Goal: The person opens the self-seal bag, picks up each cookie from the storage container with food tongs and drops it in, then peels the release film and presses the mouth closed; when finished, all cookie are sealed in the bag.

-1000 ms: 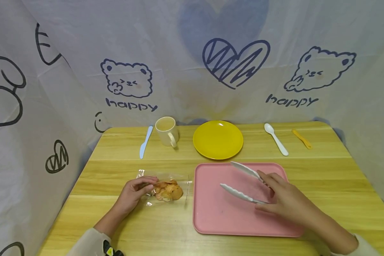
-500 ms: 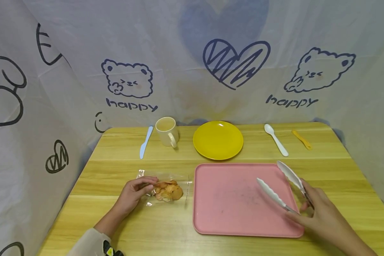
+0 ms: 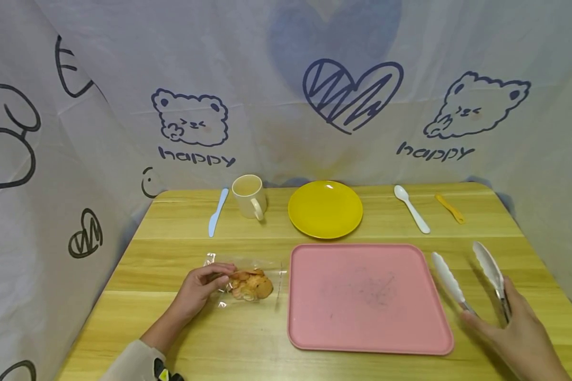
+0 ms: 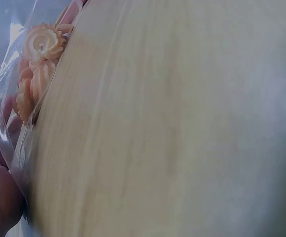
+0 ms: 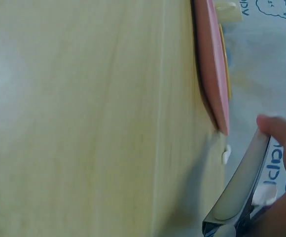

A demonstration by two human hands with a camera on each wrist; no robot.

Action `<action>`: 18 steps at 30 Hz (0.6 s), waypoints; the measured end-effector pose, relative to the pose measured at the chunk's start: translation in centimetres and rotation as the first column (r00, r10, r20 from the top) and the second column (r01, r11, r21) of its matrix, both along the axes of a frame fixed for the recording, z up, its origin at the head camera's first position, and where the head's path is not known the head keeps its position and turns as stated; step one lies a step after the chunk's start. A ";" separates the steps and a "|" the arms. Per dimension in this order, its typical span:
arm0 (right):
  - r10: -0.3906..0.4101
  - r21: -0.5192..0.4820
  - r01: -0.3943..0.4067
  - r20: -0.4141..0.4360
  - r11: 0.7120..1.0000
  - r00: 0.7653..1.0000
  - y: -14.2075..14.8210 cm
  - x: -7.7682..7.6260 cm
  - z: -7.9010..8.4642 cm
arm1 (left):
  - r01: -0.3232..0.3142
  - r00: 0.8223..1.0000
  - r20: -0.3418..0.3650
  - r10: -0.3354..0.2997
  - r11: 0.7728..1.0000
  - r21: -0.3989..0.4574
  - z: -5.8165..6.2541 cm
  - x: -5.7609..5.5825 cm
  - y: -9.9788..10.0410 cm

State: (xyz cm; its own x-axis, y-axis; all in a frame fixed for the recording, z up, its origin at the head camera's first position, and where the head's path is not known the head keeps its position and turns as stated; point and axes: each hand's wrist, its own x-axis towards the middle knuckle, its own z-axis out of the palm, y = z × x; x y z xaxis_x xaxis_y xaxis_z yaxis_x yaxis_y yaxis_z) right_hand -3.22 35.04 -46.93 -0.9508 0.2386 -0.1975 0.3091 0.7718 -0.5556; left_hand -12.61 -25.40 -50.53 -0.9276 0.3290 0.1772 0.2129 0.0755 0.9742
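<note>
My left hand point(image 3: 197, 291) pinches the near end of a clear plastic bag point(image 3: 277, 275) with golden-brown cookies point(image 3: 252, 286) inside, left of the pink tray. The left wrist view shows swirled, ridged cookies point(image 4: 42, 43) through the film, with fingers seen behind it. At the right side of the table, my right hand point(image 3: 519, 330) grips a pair of tongs point(image 3: 449, 278) with pale scalloped tips. Their arms are spread with nothing between them, and they point away from me just right of the tray. One tong arm point(image 5: 241, 180) runs under my thumb in the right wrist view.
The pink tray point(image 3: 362, 323) takes up the table's middle. Behind it lies a yellow plate point(image 3: 325, 209), flanked by a cream mug point(image 3: 248, 196) and a light blue knife point(image 3: 217, 212). A white spoon point(image 3: 412, 209) and a small yellow utensil point(image 3: 449, 208) are at the back right.
My right hand has carried the spread tongs rightward, from over the tray to beyond its right edge. The left hand and the cookie bag have stayed where they were.
</note>
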 end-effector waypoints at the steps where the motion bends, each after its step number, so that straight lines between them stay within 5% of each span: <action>1: -0.019 0.006 0.019 -0.002 1.000 1.000 0.2 0.0 -0.2 | 0.002 1.000 0.000 -0.002 1.000 0.000 0.0 0.0 0.0; 13: -0.115 0.024 0.114 0.049 0.993 0.992 1.8 -0.4 -1.7 | -0.006 1.000 0.005 0.006 1.000 0.000 0.0 0.0 0.0; 18: -0.094 0.009 0.094 0.040 0.996 0.995 2.0 -0.7 -1.7 | -0.005 1.000 0.003 0.005 1.000 -0.001 0.0 0.0 -0.1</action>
